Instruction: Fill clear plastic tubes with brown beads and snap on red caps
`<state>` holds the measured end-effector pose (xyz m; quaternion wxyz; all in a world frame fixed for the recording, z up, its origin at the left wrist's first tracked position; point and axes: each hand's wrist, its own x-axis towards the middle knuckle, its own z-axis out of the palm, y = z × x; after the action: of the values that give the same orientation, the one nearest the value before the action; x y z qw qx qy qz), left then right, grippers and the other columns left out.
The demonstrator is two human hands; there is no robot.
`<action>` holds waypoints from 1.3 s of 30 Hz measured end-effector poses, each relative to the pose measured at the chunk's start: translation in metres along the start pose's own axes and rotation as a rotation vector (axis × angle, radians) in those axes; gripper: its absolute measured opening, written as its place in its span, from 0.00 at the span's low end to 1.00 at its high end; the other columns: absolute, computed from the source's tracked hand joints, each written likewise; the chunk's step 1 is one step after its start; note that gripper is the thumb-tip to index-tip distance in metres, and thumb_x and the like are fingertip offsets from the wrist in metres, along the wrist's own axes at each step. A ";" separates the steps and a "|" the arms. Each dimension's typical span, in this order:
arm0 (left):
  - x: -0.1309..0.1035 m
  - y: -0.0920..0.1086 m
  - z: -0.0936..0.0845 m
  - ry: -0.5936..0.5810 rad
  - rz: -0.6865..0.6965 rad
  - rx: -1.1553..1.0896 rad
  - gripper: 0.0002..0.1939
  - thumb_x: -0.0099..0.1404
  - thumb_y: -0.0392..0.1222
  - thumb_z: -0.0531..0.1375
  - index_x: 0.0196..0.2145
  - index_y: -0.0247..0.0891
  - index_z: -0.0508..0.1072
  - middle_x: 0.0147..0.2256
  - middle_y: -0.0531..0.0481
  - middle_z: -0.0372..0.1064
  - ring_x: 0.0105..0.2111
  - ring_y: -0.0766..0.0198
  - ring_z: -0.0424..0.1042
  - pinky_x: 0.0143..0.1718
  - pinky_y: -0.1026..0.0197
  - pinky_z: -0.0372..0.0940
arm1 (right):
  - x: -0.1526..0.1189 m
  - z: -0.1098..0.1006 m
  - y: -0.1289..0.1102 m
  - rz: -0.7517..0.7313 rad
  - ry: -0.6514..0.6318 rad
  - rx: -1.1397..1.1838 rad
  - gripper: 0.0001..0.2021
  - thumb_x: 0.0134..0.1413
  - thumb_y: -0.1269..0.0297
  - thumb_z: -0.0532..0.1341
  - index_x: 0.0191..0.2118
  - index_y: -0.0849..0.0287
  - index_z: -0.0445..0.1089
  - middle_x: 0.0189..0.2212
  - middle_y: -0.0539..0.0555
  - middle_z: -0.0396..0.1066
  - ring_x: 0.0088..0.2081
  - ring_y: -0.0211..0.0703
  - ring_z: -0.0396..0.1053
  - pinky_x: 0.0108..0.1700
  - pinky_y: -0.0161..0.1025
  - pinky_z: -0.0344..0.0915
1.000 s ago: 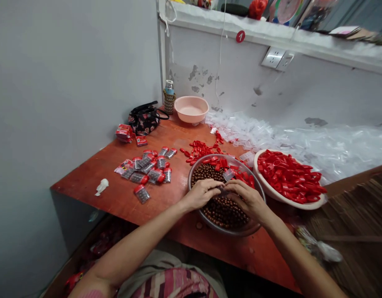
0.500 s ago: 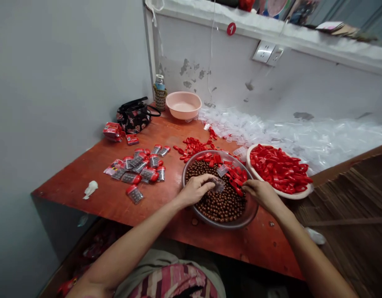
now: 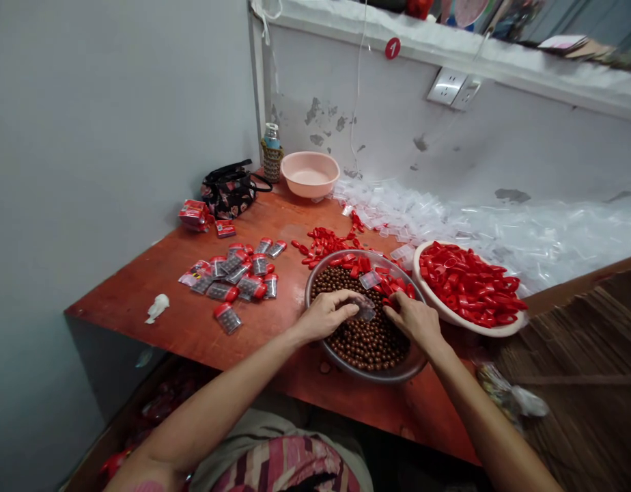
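The left hand [image 3: 328, 313] is over the near-left part of a metal basin [image 3: 414, 355], its thumb and fingers closed on a small clear case [image 3: 365, 311], which juts from the fingertips toward the right hand [image 3: 415, 320]. The right hand, set apart from the left by a narrow gap, reaches in over the basin's right rim, fingers bent down at the red caps [image 3: 397, 281] — whether they pinch one, I cannot tell.

Brown balls [image 3: 369, 347] lie under and between both hands. Just beyond the left hand's case, a second clear case [image 3: 370, 279] rests beside the caps.

Close on the right hand's far-right side, the rim of a white bowl [image 3: 416, 268] heaped with more red caps crowds the metal basin, leaving little sideways room there. Right of the right forearm stands a brown stack of sheets [image 3: 582, 369].

The left hand has wider room: a stretch of red table [image 3: 274, 338] separates it from the filled packs [image 3: 238, 273] farther left and beyond. The table's front edge passes under both forearms, on the wearer's side of the hands. Beyond both hands, past scattered loose caps [image 3: 328, 244], a heap of clear cases [image 3: 423, 213] fills the back edge along the wall — well apart from either hand.
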<state>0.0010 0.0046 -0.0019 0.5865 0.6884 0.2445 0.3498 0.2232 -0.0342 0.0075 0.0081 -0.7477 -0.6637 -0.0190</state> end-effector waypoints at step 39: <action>-0.015 -0.005 0.011 0.078 0.247 0.483 0.15 0.64 0.39 0.50 0.46 0.36 0.69 0.39 0.46 0.72 0.39 0.63 0.70 0.43 0.63 0.62 | -0.028 -0.044 -0.044 -0.645 0.186 0.203 0.09 0.57 0.64 0.51 0.38 0.60 0.66 0.29 0.56 0.69 0.33 0.43 0.68 0.36 0.39 0.65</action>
<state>0.0009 -0.0125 -0.0107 0.3484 0.8190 0.2574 0.3763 0.1750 -0.0580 0.0495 0.1365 -0.4902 -0.8606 -0.0224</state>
